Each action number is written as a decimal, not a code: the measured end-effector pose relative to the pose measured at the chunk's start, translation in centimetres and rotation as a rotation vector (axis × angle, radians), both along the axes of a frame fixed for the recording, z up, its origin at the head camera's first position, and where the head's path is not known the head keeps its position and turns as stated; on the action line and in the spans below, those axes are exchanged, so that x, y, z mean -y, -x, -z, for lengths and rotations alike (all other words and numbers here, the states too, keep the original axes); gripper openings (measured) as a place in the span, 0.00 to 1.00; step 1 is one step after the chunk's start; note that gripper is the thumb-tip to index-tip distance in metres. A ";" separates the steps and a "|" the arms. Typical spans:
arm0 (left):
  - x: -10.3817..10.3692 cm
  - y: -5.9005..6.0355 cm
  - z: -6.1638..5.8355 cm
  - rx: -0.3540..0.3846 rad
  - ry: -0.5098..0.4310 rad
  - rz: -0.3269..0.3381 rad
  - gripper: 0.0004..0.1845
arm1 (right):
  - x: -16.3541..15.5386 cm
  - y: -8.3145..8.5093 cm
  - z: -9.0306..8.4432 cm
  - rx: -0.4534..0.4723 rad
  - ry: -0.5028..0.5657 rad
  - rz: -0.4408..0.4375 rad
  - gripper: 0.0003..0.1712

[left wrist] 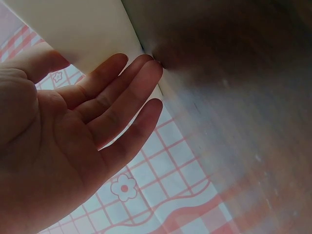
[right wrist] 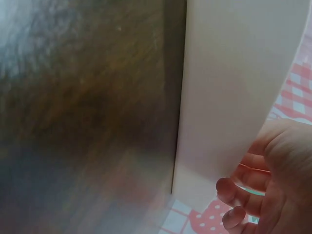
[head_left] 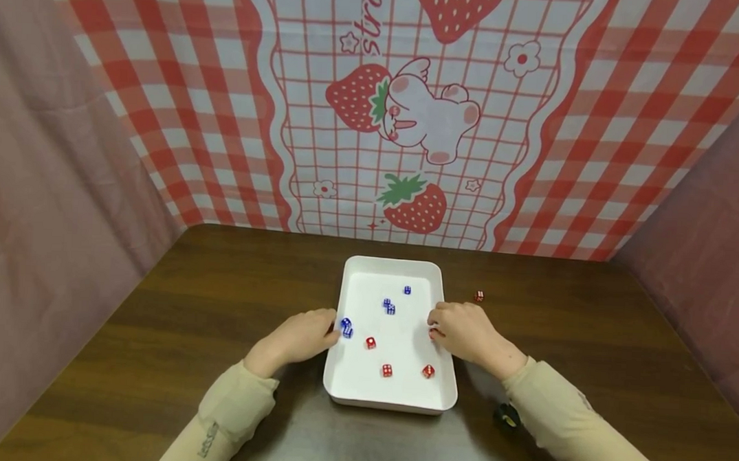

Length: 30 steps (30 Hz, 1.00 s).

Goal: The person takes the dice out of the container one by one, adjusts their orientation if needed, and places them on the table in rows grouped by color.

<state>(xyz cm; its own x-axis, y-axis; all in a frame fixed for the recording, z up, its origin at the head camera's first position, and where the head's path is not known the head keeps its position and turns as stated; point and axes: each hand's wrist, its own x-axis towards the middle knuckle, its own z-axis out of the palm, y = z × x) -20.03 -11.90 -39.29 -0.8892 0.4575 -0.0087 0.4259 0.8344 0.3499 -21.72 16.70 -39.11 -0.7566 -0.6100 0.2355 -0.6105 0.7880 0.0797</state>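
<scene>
From the head view, a white tray (head_left: pixel 390 396) of red and blue dice sits mid-counter (head_left: pixel 153 358), the left hand (head_left: pixel 297 337) touching its 9 o'clock wall with straight fingers, the right hand (head_left: pixel 464 331) at 3 o'clock. The left wrist view shows straight fingers (left wrist: pixel 122 92) against the tray wall; the right wrist view shows curled fingers (right wrist: pixel 239 192) gripping its edge

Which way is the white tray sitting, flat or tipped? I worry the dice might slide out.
Flat. The white tray rests level on the table, with dice scattered inside, not piled against any wall.

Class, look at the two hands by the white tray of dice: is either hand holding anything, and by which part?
The left hand only touches the tray's left wall with straight fingers. The right hand curls at the right rim; its grip cannot be told.
</scene>
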 end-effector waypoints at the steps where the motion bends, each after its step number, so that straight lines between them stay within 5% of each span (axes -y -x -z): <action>1: 0.0 0.0 0.0 -0.001 0.000 0.001 0.12 | 0.0 0.0 0.1 0.000 -0.002 -0.003 0.04; 30: 0.0 -0.1 -0.1 -0.006 -0.011 0.006 0.12 | 0.4 0.0 0.6 -0.048 0.007 0.000 0.08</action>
